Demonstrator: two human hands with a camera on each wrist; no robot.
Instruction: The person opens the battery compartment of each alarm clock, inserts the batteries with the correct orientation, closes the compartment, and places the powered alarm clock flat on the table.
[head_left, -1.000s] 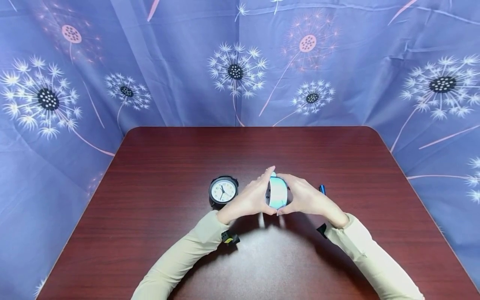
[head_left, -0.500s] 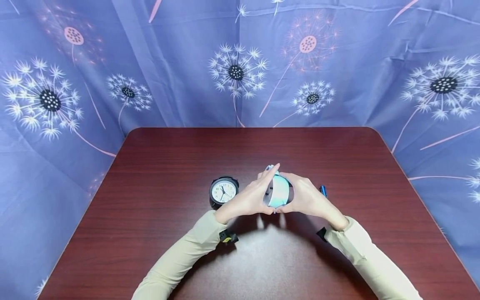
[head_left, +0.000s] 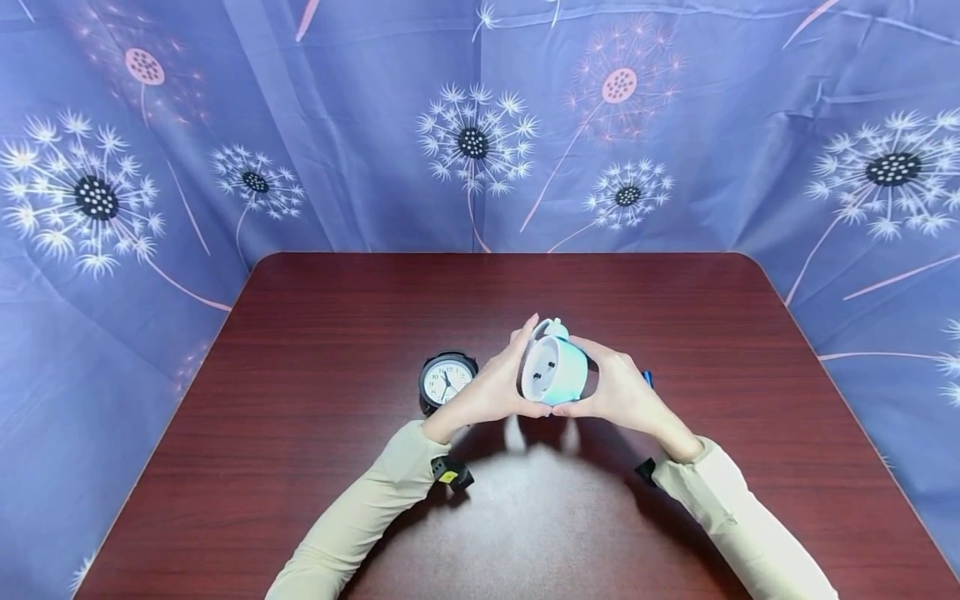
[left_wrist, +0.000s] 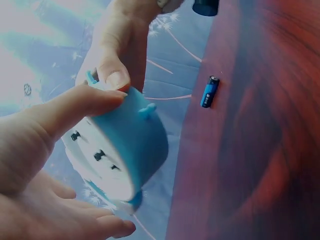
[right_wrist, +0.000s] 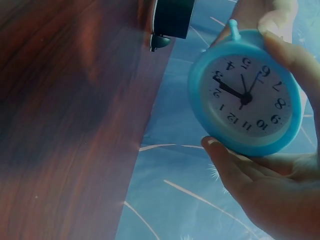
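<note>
A light blue alarm clock (head_left: 568, 375) is held up above the table between both hands. My left hand (head_left: 495, 387) holds its left side, with the thumb on the underside and fingers near the top handle. My right hand (head_left: 626, 396) grips the other side, thumb low and fingers on the upper rim. In the left wrist view, the clock's white back with small black knobs (left_wrist: 100, 155) shows. The numbered dial (right_wrist: 247, 95) faces the right wrist camera, upside down in that view.
A black round alarm clock (head_left: 447, 381) stands on the table (head_left: 360, 308) just left of my left hand. A blue and black battery (left_wrist: 210, 92) lies beyond my right wrist. A blue dandelion-patterned cloth (head_left: 360, 125) hangs behind the table.
The light blue clock has turned and been raised slightly, so its white back and top handle now show more in the head view. Both hands have turned with it.
</note>
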